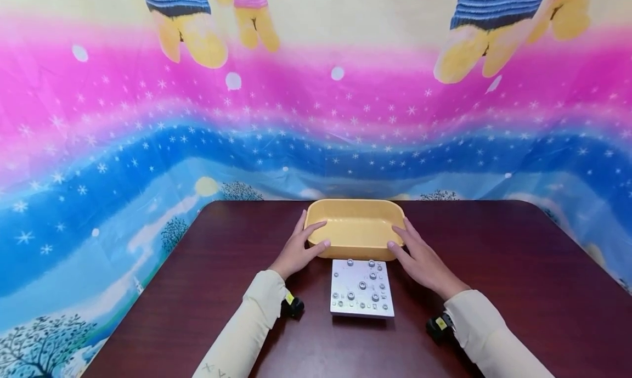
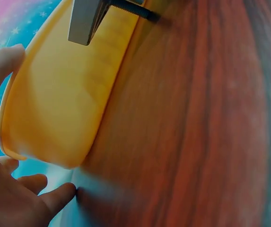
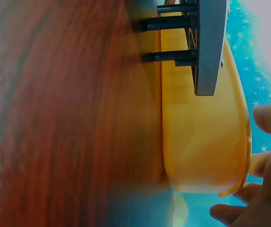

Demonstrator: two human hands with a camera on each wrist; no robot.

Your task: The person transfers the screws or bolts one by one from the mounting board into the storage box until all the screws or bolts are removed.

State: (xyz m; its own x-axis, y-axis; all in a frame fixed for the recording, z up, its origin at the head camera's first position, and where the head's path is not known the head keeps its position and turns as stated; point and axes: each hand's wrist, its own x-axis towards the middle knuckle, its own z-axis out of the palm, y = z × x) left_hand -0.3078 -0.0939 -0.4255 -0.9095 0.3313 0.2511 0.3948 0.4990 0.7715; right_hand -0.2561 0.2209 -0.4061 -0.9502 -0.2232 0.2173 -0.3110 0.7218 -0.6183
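Observation:
A yellow rectangular bin with rounded corners stands near the table's far edge. My left hand is at its left end and my right hand at its right end, fingers spread and fairly straight, with fingertips at the rim. In the left wrist view, the left hand lies alongside the end of the bin; the right wrist view has the right hand beside the opposite end of the bin. Just in front of the bin, a silver metal plate with several bolts rests on dark threaded screws.
The dark red-brown table extends on both sides of the bin and plate. Behind its far edge hangs a colourful printed cloth. Black wrist devices sit at the left cuff and the right cuff.

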